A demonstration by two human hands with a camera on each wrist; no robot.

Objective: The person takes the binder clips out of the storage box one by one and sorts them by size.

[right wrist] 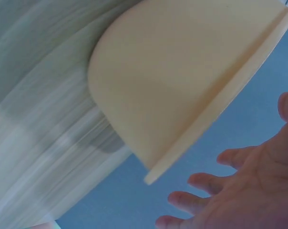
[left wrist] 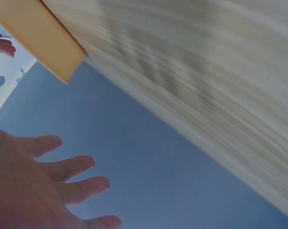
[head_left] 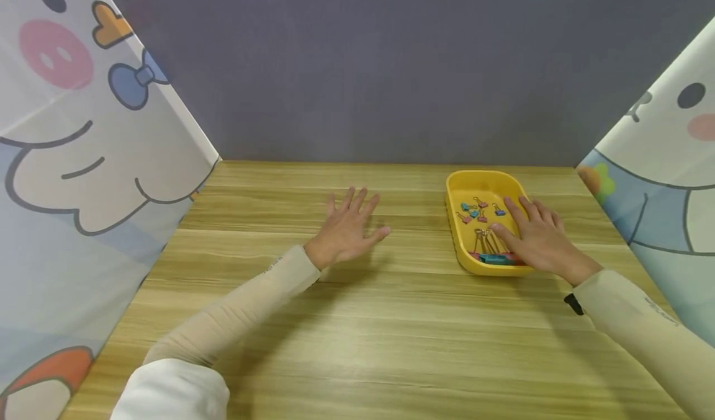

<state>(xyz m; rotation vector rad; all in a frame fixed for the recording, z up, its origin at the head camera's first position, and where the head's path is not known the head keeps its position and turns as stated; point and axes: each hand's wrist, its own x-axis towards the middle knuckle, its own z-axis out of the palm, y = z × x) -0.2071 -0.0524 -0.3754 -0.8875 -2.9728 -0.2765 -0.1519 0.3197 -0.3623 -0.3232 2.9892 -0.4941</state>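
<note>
A yellow tray (head_left: 459,246) stands on the right side of the table. Several small binder clips (head_left: 481,219) in pink, teal and blue lie scattered in its far half. At its near end are larger binder clips (head_left: 497,259), one teal and others reddish, handles pointing away. Over the tray's right edge hovers my right hand (head_left: 536,237), fingers spread, holding nothing; it covers part of the tray. My left hand (head_left: 343,231) is above the middle of the table with its fingers spread, also holding nothing. The left wrist view shows its palm and straight fingers (left wrist: 72,191).
The wood-grain table (head_left: 357,333) ends at a dark grey panel (head_left: 357,66) at the back. Cartoon-printed cloths (head_left: 84,128) hang along the left and right sides.
</note>
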